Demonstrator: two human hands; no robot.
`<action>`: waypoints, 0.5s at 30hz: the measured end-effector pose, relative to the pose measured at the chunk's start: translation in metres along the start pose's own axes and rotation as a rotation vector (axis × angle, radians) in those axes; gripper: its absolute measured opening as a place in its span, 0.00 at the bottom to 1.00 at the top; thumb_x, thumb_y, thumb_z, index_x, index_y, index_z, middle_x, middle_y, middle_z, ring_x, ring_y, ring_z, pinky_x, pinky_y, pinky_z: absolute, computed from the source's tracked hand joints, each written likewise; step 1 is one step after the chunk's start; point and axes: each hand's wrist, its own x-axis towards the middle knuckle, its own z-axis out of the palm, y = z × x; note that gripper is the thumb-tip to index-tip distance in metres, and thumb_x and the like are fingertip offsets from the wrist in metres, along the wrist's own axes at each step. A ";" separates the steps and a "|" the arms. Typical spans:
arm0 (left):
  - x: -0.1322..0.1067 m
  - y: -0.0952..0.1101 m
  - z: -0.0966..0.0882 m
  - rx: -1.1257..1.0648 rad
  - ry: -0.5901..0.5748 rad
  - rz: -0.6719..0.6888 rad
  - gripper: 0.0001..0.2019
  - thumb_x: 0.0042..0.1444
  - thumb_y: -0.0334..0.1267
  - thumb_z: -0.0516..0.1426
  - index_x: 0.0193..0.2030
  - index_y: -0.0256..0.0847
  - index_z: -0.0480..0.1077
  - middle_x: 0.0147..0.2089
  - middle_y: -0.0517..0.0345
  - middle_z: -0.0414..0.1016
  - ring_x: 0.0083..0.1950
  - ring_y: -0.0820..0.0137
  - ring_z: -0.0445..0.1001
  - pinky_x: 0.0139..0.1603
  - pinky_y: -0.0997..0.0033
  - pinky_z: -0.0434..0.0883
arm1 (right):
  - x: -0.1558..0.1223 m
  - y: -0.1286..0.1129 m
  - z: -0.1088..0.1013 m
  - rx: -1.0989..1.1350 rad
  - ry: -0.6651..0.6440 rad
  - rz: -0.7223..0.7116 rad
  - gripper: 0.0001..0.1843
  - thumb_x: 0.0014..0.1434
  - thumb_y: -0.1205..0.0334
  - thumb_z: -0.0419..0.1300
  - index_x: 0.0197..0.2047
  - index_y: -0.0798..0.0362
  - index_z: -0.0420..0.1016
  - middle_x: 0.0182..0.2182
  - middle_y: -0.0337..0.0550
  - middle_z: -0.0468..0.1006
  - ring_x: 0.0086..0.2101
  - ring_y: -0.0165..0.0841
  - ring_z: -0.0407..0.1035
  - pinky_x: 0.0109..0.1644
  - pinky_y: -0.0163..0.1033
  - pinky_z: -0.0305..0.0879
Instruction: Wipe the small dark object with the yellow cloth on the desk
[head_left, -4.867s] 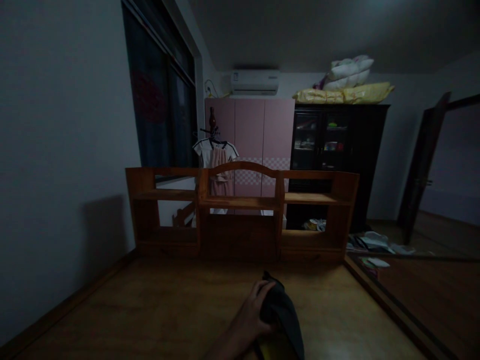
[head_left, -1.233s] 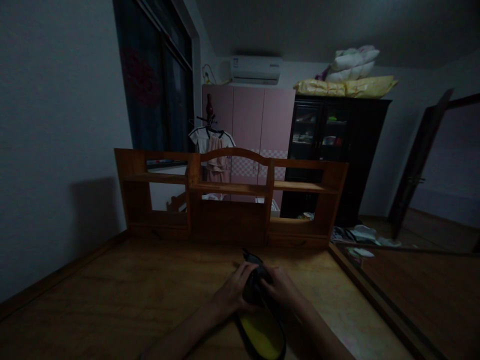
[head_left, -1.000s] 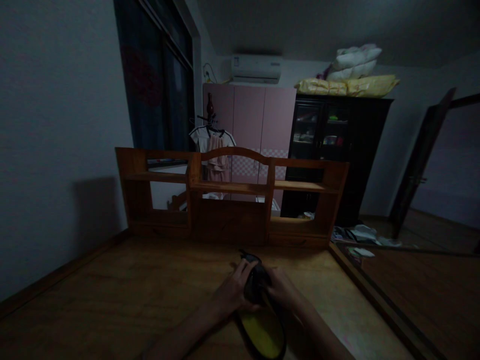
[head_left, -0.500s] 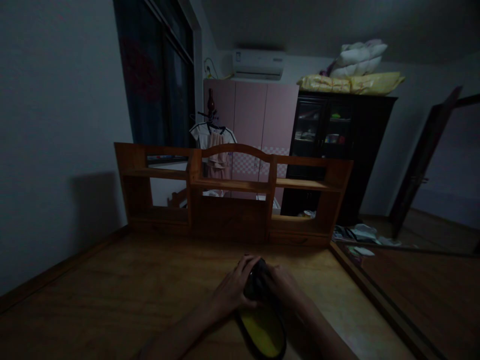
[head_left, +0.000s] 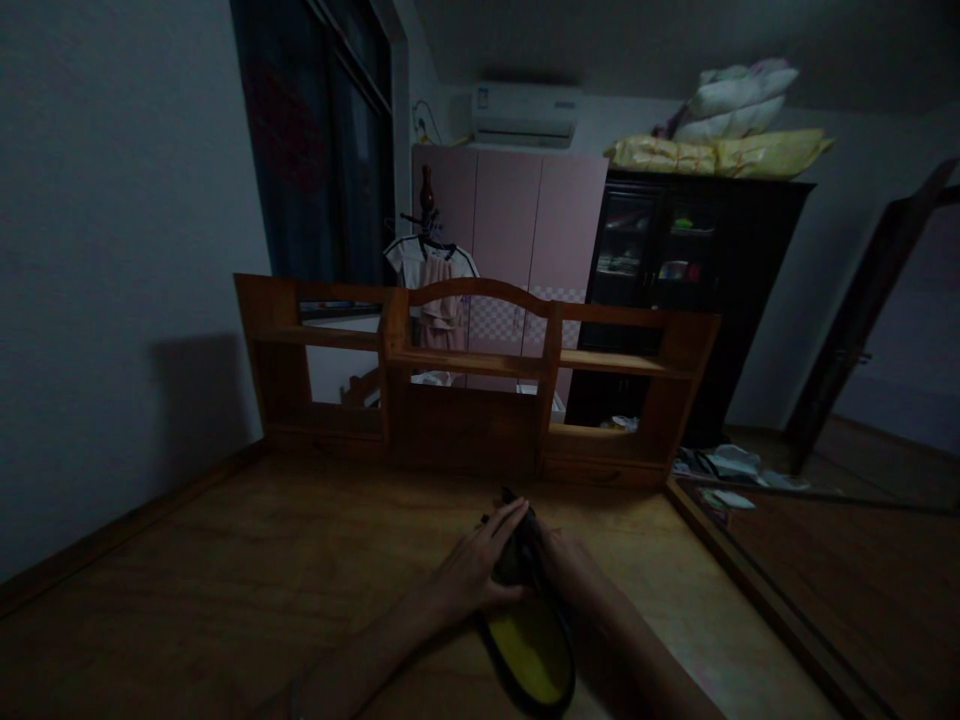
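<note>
On the wooden board in front of me lies what looks like a slipper point(head_left: 529, 650), with a yellow insole, a black rim and a dark upper. Its rounded end points toward me. My left hand point(head_left: 484, 565) grips the dark upper from the left, the thumb across its near edge and the fingers over the top. From the right, my right hand point(head_left: 566, 565) closes on the same part, its fingers mostly hidden. Dark tips of the upper stick out past my left fingers at the far end. The dim light hides detail there.
A wooden shelf unit point(head_left: 469, 365) stands at the board's far end. A raised wooden rail point(head_left: 750, 580) borders the right side, and a wall point(head_left: 127, 300) rises at left. Beyond are a pink wardrobe point(head_left: 502, 220), a black cabinet point(head_left: 750, 260) and items on the floor point(head_left: 735, 465).
The fingers of my left hand have straightened somewhat over the upper, and dark tips now show beyond them. Both hands stay on the slipper. The view has shifted slightly.
</note>
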 end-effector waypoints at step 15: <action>-0.006 0.002 0.002 0.066 0.104 0.104 0.45 0.47 0.37 0.65 0.67 0.53 0.44 0.70 0.53 0.45 0.68 0.58 0.51 0.66 0.55 0.58 | 0.001 -0.023 0.003 1.021 0.171 0.156 0.27 0.49 0.64 0.56 0.54 0.52 0.66 0.50 0.44 0.74 0.50 0.40 0.67 0.55 0.45 0.62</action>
